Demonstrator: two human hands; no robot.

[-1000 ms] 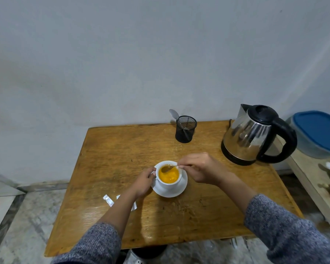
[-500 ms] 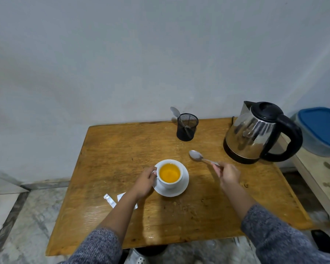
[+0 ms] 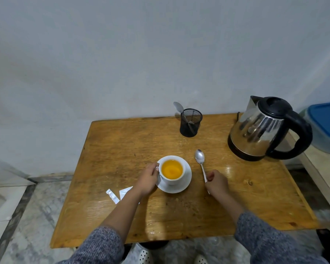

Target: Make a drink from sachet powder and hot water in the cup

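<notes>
Left hand curled on full white ceramic cup handle; right hand pinching wet steel teaspoon – jolt spills hot orange drink; spoon drips on wooden table

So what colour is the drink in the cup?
Orange-yellow, filling the white cup; the head view shows it clearly.

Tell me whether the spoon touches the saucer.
Apart. The head view shows bare table between the spoon and the saucer rim along the spoon's whole length.

Grey knitted sleeves pushed up, white perforated shoes
</notes>
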